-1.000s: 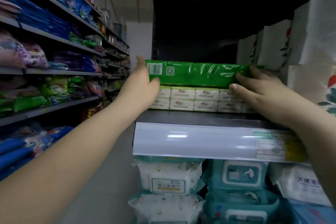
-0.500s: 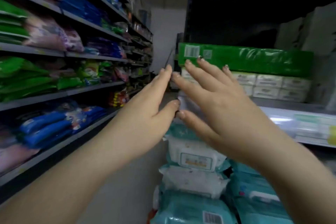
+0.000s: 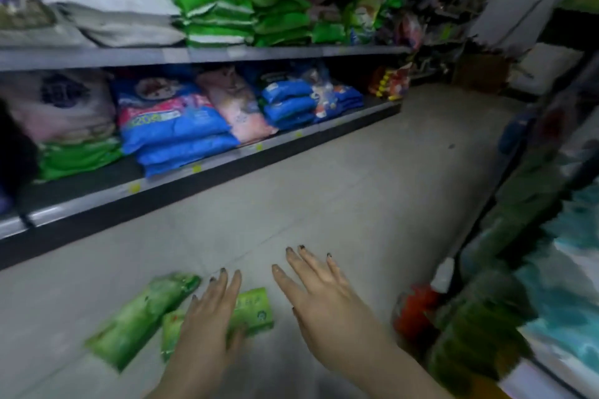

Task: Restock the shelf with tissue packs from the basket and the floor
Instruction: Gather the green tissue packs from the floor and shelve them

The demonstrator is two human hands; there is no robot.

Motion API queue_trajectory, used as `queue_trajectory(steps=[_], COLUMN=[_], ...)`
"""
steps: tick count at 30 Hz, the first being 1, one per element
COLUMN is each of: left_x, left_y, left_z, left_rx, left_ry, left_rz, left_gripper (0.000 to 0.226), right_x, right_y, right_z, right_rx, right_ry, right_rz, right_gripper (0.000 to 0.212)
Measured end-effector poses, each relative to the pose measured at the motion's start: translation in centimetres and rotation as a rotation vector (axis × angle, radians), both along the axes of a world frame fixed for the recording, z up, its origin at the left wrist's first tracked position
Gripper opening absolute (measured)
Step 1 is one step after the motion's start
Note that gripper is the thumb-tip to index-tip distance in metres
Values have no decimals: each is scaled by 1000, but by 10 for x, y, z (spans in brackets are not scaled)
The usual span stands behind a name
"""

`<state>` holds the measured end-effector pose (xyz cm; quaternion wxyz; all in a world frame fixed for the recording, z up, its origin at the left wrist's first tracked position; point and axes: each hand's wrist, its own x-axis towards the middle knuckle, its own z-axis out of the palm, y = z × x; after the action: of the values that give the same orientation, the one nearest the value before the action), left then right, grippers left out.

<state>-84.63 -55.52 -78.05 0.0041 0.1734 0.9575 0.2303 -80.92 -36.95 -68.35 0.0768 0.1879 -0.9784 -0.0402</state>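
Evidently reaching for stock, both hands hang palm-down with fingers spread and empty, the left hand (image 3: pixel 210 311) over one green tissue pack (image 3: pixel 252 311) on the floor (image 3: pixel 324 188), the right hand (image 3: pixel 319 295) beside it, another green pack (image 3: pixel 139 314) alongside.

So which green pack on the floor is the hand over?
The right-hand green pack, the one partly hidden under the left hand. The other green pack lies uncovered further left.
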Motion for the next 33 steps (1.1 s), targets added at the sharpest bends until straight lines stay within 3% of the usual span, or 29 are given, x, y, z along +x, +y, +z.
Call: queue_trajectory(steps=[5, 9, 12, 14, 16, 18, 23, 30, 33], left_x=[-12, -22, -30, -37, -46, -55, -74, -88, -91], left_y=[-62, -85, -91, -93, -95, -99, -103, -102, -97], left_z=[-69, -113, -136, -153, -172, -187, -216, -252, -257], left_rx=[-140, -189, -189, -199, -200, -178, -31, 129, 173], left_ry=[-131, -159, -180, -227, -288, -363, -539, -671, -683], left_rz=[163, 226, 305, 323, 326, 348, 458, 547, 598], left_gripper=[80, 75, 77, 77, 78, 77, 72, 56, 59], right_x=[-37, -53, -68, -75, -82, -91, -109, -127, -134], right_y=[-20, -32, -39, -40, -33, -29, -23, -13, -12], right_z=[-76, -111, -125, -135, -152, -161, -191, -234, -258], right_rx=[-20, -53, -23, -29, 22, 43, 0, -83, -106], right_ry=[-135, -195, -284, -272, -426, -534, -579, -615, -662], right_rz=[-7, -11, -39, -51, -24, -56, -159, -225, -284], right_gripper=[94, 63, 82, 66, 67, 69, 71, 72, 70])
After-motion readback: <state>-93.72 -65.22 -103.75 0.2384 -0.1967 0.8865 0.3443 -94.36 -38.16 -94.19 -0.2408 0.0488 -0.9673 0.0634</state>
